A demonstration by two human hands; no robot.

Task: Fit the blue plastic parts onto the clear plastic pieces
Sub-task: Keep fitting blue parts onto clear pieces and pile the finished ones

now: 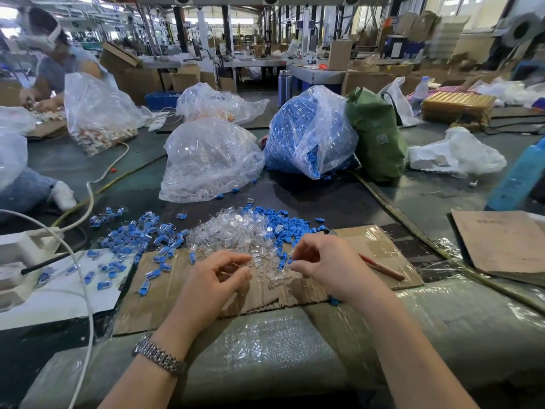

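A heap of clear plastic pieces (236, 231) lies on a cardboard sheet (182, 293) in front of me. Loose blue plastic parts (283, 221) are piled at its right and far side. Left of the heap, several clear pieces with blue parts fitted (132, 236) are scattered. My left hand (215, 280) is at the heap's near edge, fingers curled, thumb and forefinger pinching a clear piece. My right hand (324, 264) is at the heap's right edge, its fingertips pinching a small blue part (290, 261).
A bag of clear pieces (206, 160) and a bag of blue parts (306, 134) stand behind the heap, beside a green bag (377, 134). A red pencil (383, 268) lies right of my hand. A white cable (85, 278) crosses the left; another person works at far left.
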